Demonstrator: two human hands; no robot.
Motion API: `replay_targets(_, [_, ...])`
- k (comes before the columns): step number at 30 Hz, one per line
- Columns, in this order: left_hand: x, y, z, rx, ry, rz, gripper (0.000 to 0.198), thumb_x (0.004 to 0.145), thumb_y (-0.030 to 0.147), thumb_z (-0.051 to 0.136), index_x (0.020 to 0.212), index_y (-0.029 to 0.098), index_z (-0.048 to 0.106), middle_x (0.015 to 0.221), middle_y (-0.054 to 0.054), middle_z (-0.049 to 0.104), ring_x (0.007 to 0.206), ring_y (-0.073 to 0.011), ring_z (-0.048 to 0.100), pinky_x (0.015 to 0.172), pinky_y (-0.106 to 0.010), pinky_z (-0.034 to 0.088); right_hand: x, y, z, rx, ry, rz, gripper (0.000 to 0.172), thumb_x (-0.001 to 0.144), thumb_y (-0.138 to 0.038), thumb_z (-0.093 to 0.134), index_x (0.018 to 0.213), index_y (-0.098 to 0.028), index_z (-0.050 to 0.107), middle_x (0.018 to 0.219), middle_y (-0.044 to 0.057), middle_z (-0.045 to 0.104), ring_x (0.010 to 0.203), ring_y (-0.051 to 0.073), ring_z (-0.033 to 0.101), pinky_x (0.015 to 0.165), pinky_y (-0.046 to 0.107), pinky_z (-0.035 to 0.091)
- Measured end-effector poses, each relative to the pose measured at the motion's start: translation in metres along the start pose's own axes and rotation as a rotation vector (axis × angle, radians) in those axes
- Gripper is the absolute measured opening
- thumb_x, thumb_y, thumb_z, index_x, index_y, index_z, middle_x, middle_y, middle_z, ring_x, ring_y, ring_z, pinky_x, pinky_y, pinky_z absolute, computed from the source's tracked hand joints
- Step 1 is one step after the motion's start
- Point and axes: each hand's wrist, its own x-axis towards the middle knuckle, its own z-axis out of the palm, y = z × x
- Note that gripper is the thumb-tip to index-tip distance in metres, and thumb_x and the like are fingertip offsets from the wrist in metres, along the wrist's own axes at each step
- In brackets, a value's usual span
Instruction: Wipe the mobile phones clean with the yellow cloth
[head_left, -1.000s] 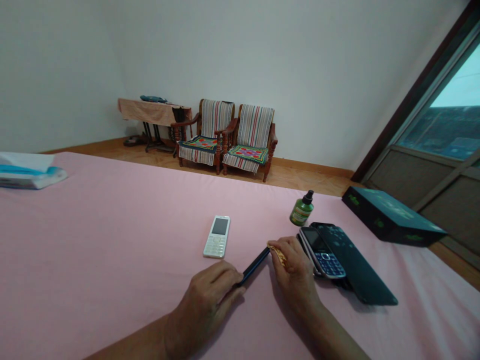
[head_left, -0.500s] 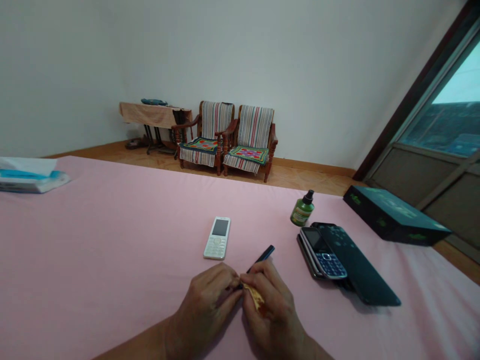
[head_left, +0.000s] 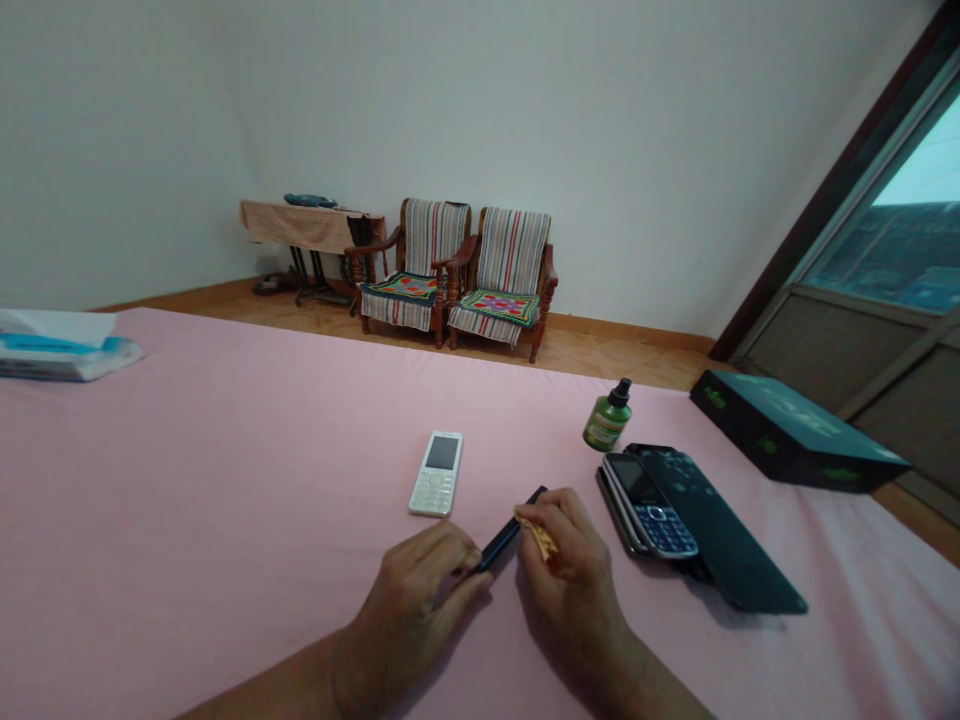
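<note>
Between my two hands a slim dark bar-shaped object (head_left: 499, 545) is held edge-up above the pink cloth. Its near end is pinched between the thumb and fingers of my left hand (head_left: 416, 590). My right hand (head_left: 574, 570) is closed on a crumpled yellowish cloth (head_left: 541, 540), which touches the dark object near its far end. What the dark object is cannot be made out from this side. A white keypad phone (head_left: 436, 474) lies face up just beyond my left hand.
Right of my hands, a dark keypad phone (head_left: 660, 520) rests on other devices beside a large dark flat device (head_left: 731, 540). Behind them stand a green bottle (head_left: 608, 416) and a black box (head_left: 795, 430). A white-and-blue packet (head_left: 67, 357) lies far left on the pink cloth (head_left: 225, 450).
My right hand with the yellowish cloth has moved away from my left hand, up and right along the dark object, uncovering its middle. My left hand has barely moved.
</note>
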Motion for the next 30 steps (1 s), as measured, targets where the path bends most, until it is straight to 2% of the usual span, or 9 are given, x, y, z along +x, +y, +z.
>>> replay_targets(4, [0.001, 0.002, 0.0, -0.025, -0.004, 0.001, 0.014, 0.09, 0.012, 0.055, 0.078, 0.018, 0.055, 0.072, -0.002, 0.059, 0.064, -0.0163, 0.056, 0.061, -0.025, 0.045, -0.014, -0.023, 0.011, 0.12, -0.099, -0.054, 0.03, 0.083, -0.001, 0.047, 0.1, -0.019, 0.061, 0.087, 0.004, 0.052, 0.08, 0.018, 0.055, 0.066, 0.027, 0.048])
replay_targets(7, [0.002, 0.002, -0.001, -0.036, -0.004, -0.005, 0.013, 0.09, 0.011, 0.054, 0.079, 0.018, 0.056, 0.072, -0.002, 0.059, 0.064, -0.0161, 0.057, 0.061, -0.025, 0.045, -0.013, -0.024, 0.01, 0.143, -0.161, -0.053, 0.03, 0.081, 0.0, 0.047, 0.099, -0.019, 0.062, 0.087, 0.004, 0.052, 0.082, 0.018, 0.055, 0.068, 0.027, 0.047])
replay_targets(9, [0.001, 0.0, -0.001, -0.029, 0.012, -0.013, 0.012, 0.088, 0.011, 0.057, 0.08, 0.019, 0.055, 0.073, -0.003, 0.059, 0.065, -0.0163, 0.058, 0.062, -0.025, 0.046, -0.007, -0.016, 0.006, 0.109, -0.133, -0.02, 0.026, 0.083, -0.001, 0.048, 0.097, -0.019, 0.062, 0.086, 0.004, 0.052, 0.079, 0.017, 0.054, 0.066, 0.027, 0.046])
replay_targets(11, [0.001, -0.002, 0.0, -0.021, 0.041, -0.009, 0.012, 0.086, 0.009, 0.059, 0.08, 0.019, 0.055, 0.074, -0.003, 0.06, 0.066, -0.0167, 0.059, 0.063, -0.026, 0.047, 0.001, -0.002, 0.0, 0.049, -0.052, 0.01, 0.024, 0.085, -0.003, 0.049, 0.097, -0.019, 0.063, 0.086, 0.003, 0.051, 0.078, 0.017, 0.054, 0.066, 0.028, 0.045])
replay_targets(15, [0.0, -0.006, 0.002, -0.022, 0.057, 0.01, 0.012, 0.084, 0.009, 0.061, 0.081, 0.019, 0.055, 0.075, -0.002, 0.061, 0.068, -0.0171, 0.06, 0.064, -0.026, 0.047, 0.009, 0.015, -0.005, -0.02, 0.042, 0.026, 0.025, 0.087, -0.003, 0.046, 0.099, -0.018, 0.063, 0.087, 0.004, 0.051, 0.08, 0.018, 0.053, 0.07, 0.03, 0.045])
replay_targets(18, [0.0, -0.005, 0.002, -0.028, 0.058, -0.01, 0.013, 0.084, 0.01, 0.062, 0.082, 0.019, 0.054, 0.075, -0.002, 0.061, 0.067, -0.017, 0.06, 0.063, -0.026, 0.047, 0.0, 0.006, 0.001, 0.041, 0.008, -0.001, 0.027, 0.087, -0.002, 0.045, 0.101, -0.018, 0.062, 0.086, 0.004, 0.05, 0.079, 0.018, 0.053, 0.067, 0.028, 0.045])
replay_targets(23, [0.0, -0.003, 0.001, -0.052, 0.03, -0.054, 0.012, 0.088, 0.013, 0.059, 0.078, 0.019, 0.055, 0.071, -0.001, 0.058, 0.064, -0.0161, 0.057, 0.061, -0.026, 0.045, -0.012, -0.015, 0.011, 0.169, -0.143, -0.028, 0.031, 0.081, 0.002, 0.049, 0.099, -0.02, 0.061, 0.086, 0.002, 0.052, 0.079, 0.016, 0.054, 0.066, 0.026, 0.044])
replay_targets(25, [0.0, -0.004, 0.0, -0.048, 0.027, -0.053, 0.012, 0.087, 0.013, 0.06, 0.078, 0.018, 0.056, 0.072, -0.001, 0.059, 0.065, -0.0164, 0.058, 0.062, -0.026, 0.046, -0.008, -0.012, 0.008, 0.153, -0.132, -0.029, 0.03, 0.081, 0.001, 0.049, 0.099, -0.02, 0.061, 0.086, 0.002, 0.052, 0.078, 0.016, 0.054, 0.065, 0.026, 0.044])
replay_targets(30, [0.001, -0.006, 0.001, -0.036, 0.06, -0.029, 0.013, 0.082, 0.009, 0.064, 0.081, 0.019, 0.056, 0.075, -0.002, 0.062, 0.068, -0.0171, 0.061, 0.064, -0.025, 0.047, 0.006, 0.01, -0.002, 0.031, 0.007, 0.021, 0.027, 0.085, -0.001, 0.047, 0.098, -0.018, 0.063, 0.085, 0.003, 0.051, 0.078, 0.017, 0.054, 0.068, 0.029, 0.044])
